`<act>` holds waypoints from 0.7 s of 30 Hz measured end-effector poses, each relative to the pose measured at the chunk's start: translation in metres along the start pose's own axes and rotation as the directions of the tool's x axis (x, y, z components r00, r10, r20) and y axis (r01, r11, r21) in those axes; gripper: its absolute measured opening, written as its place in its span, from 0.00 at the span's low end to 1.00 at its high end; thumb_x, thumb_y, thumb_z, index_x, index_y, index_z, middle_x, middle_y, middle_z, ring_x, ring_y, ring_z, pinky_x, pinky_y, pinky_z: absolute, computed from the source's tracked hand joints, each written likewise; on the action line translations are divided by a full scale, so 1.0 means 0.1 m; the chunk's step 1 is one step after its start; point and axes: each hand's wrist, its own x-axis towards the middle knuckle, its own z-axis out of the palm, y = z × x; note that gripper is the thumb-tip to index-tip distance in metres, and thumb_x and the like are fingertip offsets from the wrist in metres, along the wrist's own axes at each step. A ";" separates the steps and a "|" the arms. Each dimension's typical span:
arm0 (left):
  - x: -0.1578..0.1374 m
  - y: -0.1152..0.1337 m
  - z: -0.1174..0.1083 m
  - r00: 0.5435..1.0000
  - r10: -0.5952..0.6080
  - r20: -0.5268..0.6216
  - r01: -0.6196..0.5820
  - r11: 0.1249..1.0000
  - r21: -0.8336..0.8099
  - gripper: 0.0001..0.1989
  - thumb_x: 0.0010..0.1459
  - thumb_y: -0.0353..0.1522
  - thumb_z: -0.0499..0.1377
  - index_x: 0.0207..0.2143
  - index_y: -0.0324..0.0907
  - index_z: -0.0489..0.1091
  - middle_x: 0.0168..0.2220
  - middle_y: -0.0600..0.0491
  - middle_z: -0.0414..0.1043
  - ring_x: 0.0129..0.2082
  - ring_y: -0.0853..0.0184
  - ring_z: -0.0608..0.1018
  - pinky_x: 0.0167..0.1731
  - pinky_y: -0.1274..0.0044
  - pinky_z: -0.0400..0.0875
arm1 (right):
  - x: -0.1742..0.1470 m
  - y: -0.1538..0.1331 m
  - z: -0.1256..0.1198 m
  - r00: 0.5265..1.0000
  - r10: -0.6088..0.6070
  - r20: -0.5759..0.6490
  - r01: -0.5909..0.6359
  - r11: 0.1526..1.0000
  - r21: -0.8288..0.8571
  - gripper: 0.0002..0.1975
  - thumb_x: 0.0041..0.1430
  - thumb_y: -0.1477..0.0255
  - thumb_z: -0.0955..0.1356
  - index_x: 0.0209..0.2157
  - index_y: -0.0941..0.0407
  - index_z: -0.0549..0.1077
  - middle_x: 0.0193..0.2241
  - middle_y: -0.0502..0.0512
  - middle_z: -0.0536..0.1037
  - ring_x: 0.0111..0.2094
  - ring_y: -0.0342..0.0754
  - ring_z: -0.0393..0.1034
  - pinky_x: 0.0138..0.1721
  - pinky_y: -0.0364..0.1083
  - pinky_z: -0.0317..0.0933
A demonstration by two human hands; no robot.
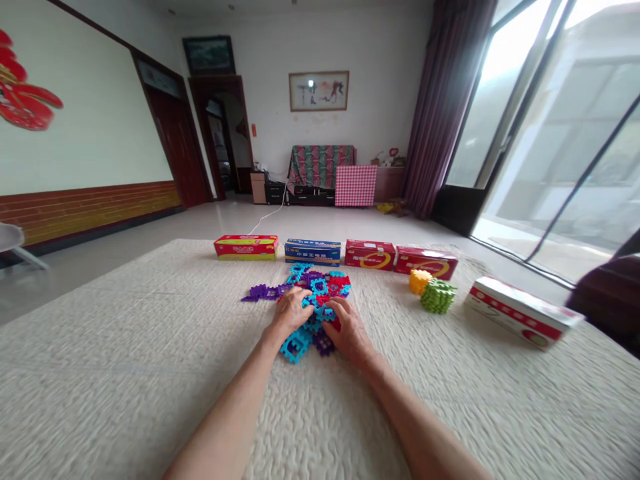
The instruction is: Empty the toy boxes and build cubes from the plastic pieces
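In the head view, a pile of notched plastic interlocking blocks [319,287] in blue, purple and red lies in front of me. My left hand [291,312] is at its left side, fingers curled on a light-blue block. From the right, my right hand [349,328] reaches in, thumb and fingers bent around a light-blue block beside some red ones. The hands partly hide what each one grips. A blue block [296,345] and a purple block [324,343] lie at the near edge of the pile. Several purple blocks [265,292] trail out to the left.
Behind the pile stand a red-yellow box [246,248], a blue box [313,253] and two red boxes [370,255]. To the right are orange blocks [421,281], a green block stack [438,296] and a white-red box [523,312]. All rest on a cream quilted cover [150,347].
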 end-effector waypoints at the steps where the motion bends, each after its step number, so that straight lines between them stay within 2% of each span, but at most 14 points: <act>1: -0.01 -0.02 0.03 1.000 0.008 -0.010 -0.008 1.000 0.000 0.15 0.50 0.27 0.61 0.42 0.41 0.75 0.42 0.48 0.77 0.45 0.61 0.77 0.50 0.71 0.70 | 0.00 0.00 0.00 1.000 0.001 0.024 -0.001 1.000 0.002 0.20 0.54 0.76 0.68 0.50 0.54 0.68 0.51 0.60 0.70 0.53 0.54 0.65 0.54 0.56 0.63; 6: -0.05 -0.11 0.14 0.996 0.022 -0.083 -0.025 0.999 -0.031 0.09 0.55 0.30 0.59 0.39 0.42 0.75 0.40 0.49 0.77 0.43 0.63 0.77 0.48 0.72 0.71 | 0.03 -0.04 -0.05 0.993 -0.026 0.113 0.025 1.000 0.005 0.23 0.51 0.76 0.68 0.51 0.55 0.67 0.52 0.61 0.71 0.53 0.56 0.65 0.55 0.58 0.60; 9: -0.07 -0.08 0.15 0.986 0.040 -0.160 -0.047 0.998 -0.038 0.09 0.59 0.32 0.56 0.38 0.42 0.75 0.41 0.49 0.77 0.44 0.63 0.77 0.49 0.71 0.70 | 0.04 -0.03 -0.16 0.995 -0.064 0.073 0.062 0.998 0.030 0.24 0.51 0.75 0.67 0.52 0.54 0.67 0.53 0.60 0.70 0.55 0.56 0.63 0.56 0.58 0.57; 11: -0.08 -0.01 0.13 0.978 0.085 -0.191 -0.096 0.994 -0.050 0.10 0.59 0.33 0.56 0.39 0.42 0.75 0.43 0.48 0.77 0.46 0.62 0.77 0.51 0.70 0.69 | 0.05 0.01 -0.24 1.000 -0.012 0.003 0.012 0.998 0.065 0.22 0.51 0.76 0.65 0.50 0.54 0.68 0.52 0.59 0.71 0.54 0.54 0.65 0.56 0.56 0.58; 13: -0.09 0.07 0.10 0.972 0.161 -0.168 -0.176 0.982 -0.075 0.11 0.58 0.34 0.57 0.41 0.42 0.75 0.46 0.47 0.76 0.48 0.61 0.76 0.52 0.68 0.68 | 0.04 0.07 -0.31 0.995 0.086 -0.051 -0.080 0.990 0.113 0.21 0.50 0.78 0.62 0.48 0.54 0.69 0.49 0.58 0.72 0.52 0.53 0.67 0.54 0.54 0.60; 16: -0.13 0.17 0.09 0.959 0.274 -0.069 -0.279 0.957 -0.080 0.14 0.55 0.34 0.61 0.44 0.44 0.75 0.50 0.48 0.74 0.51 0.59 0.74 0.54 0.66 0.66 | 0.00 0.15 -0.35 0.982 0.187 -0.034 -0.178 0.967 0.183 0.21 0.48 0.78 0.61 0.46 0.54 0.70 0.46 0.56 0.74 0.48 0.51 0.69 0.52 0.52 0.62; 18: -0.16 0.20 0.11 0.953 0.304 -0.006 -0.304 0.951 -0.061 0.15 0.54 0.35 0.62 0.45 0.45 0.74 0.51 0.49 0.73 0.52 0.58 0.73 0.55 0.65 0.66 | -0.02 0.17 -0.34 0.982 0.191 0.005 -0.188 0.964 0.185 0.21 0.48 0.77 0.62 0.45 0.54 0.71 0.45 0.55 0.74 0.47 0.51 0.69 0.51 0.52 0.63; 21: -0.18 0.21 0.16 0.957 0.287 0.033 -0.286 0.957 -0.039 0.12 0.56 0.35 0.61 0.44 0.45 0.75 0.49 0.48 0.74 0.50 0.59 0.75 0.53 0.65 0.67 | -0.04 0.13 -0.31 0.988 0.135 0.078 -0.143 0.983 0.111 0.18 0.48 0.75 0.65 0.44 0.54 0.72 0.43 0.56 0.75 0.45 0.51 0.69 0.50 0.52 0.62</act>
